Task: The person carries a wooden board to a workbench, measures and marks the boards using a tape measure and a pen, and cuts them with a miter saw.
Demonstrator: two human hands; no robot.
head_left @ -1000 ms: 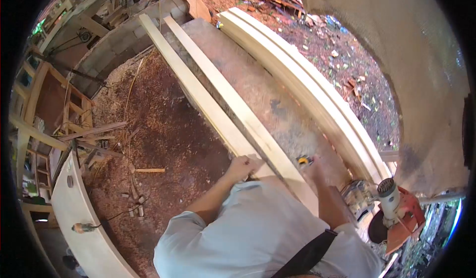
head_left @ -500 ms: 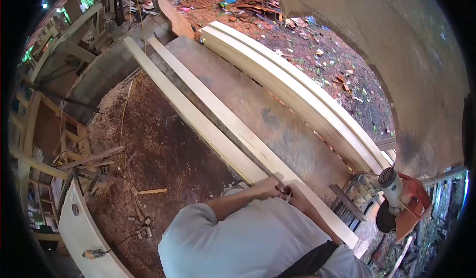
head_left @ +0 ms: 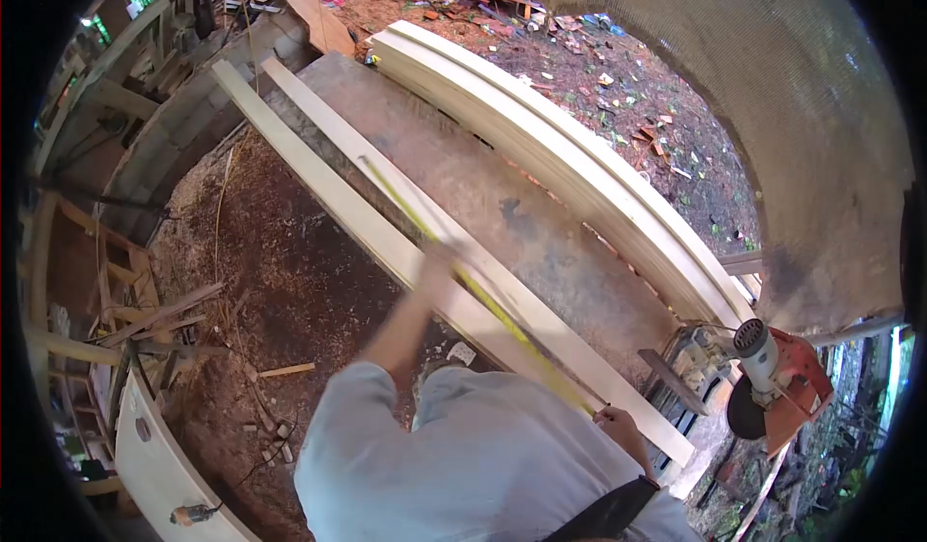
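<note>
dusty bench, two pale boards along its left edge; my right hand pinches the yellow tape, my left hand blurs over it, grip unclear.

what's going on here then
Someone has a yellow measuring tape pulled out along two long pale boards. Their right hand holds its near end; their left hand, blurred, is partway along it. A red power tool is off to the right.
</note>
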